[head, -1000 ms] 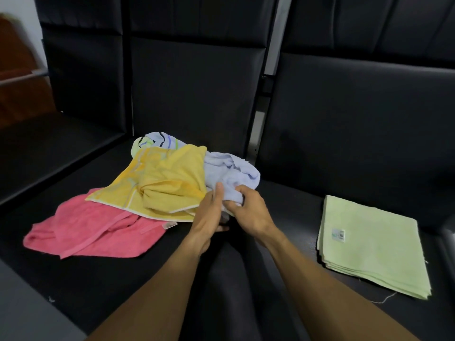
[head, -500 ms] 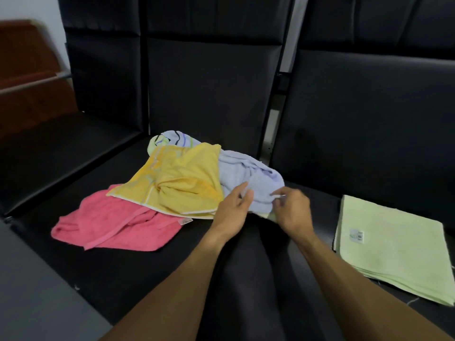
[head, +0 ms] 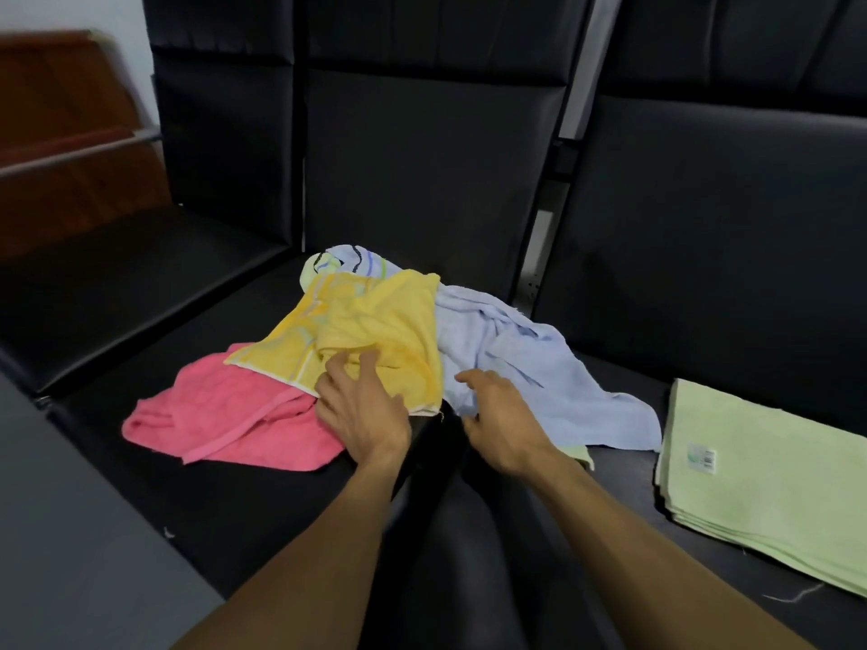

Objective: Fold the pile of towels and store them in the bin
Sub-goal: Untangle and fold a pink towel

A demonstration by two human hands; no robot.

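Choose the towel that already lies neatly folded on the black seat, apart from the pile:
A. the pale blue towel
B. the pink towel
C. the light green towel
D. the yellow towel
C: the light green towel lies flat in squared layers on the right, while the other three are crumpled together.

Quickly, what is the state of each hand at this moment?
Left hand: open, fingers spread, touching the yellow towel.
Right hand: open, resting on the light blue towel, gripping nothing.
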